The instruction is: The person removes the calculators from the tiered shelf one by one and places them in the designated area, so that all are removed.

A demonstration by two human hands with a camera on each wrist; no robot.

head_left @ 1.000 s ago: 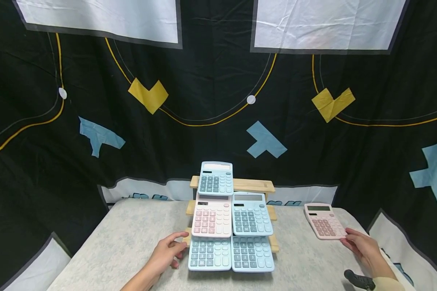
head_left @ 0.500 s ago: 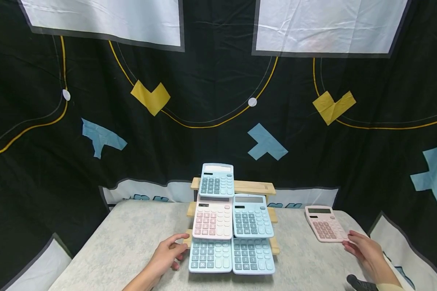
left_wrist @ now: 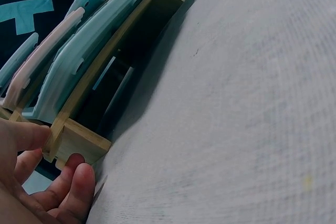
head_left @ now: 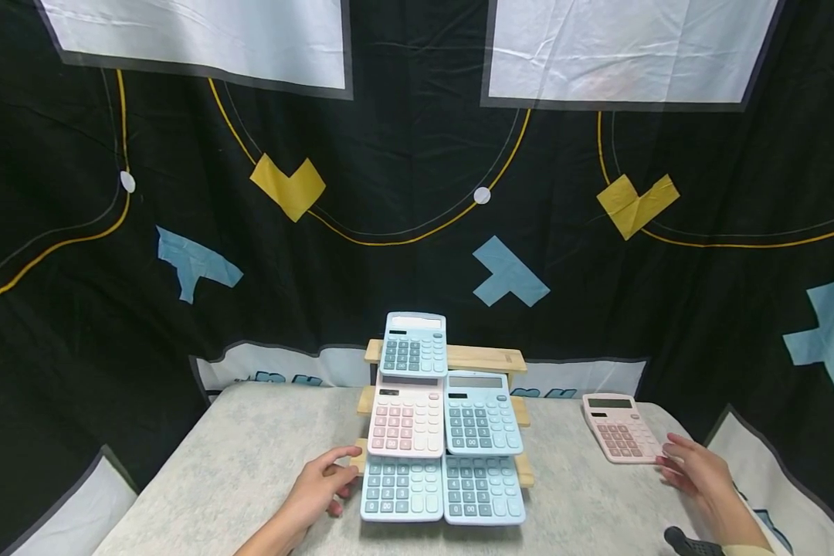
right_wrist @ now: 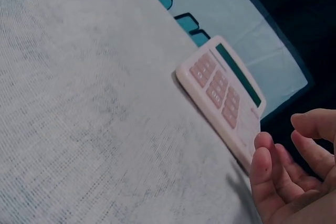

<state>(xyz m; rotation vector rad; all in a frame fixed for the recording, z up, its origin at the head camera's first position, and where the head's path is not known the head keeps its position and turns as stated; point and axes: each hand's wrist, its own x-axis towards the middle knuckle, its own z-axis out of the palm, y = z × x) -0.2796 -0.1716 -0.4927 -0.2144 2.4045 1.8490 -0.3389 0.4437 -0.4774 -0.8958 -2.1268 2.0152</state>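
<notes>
A stepped wooden rack (head_left: pixel 483 357) bears several light-blue calculators (head_left: pixel 482 432) and a pink calculator (head_left: pixel 405 432) in its middle row. At the rack's lower left corner is my left hand (head_left: pixel 316 483), its fingertips holding the end of the lowest slat; in the left wrist view the wood end (left_wrist: pixel 79 140) lies between the upper finger and the lower ones. Another pink calculator (head_left: pixel 620 432) lies face up on the table at the right. My right hand (head_left: pixel 698 471) is just beside that calculator's lower right corner, fingers loosely bent and holding nothing.
The grey table (head_left: pixel 264 432) has a rounded far right corner near the loose calculator. Behind it hangs a black cloth (head_left: pixel 403 286) with white panels and strips of yellow and blue tape. A dark strap (head_left: pixel 691 544) sits on the right wrist.
My right fingers have come off the corner of the loose pink calculator and drawn slightly right. My left hand keeps its place on the rack. The head view shifted slightly.
</notes>
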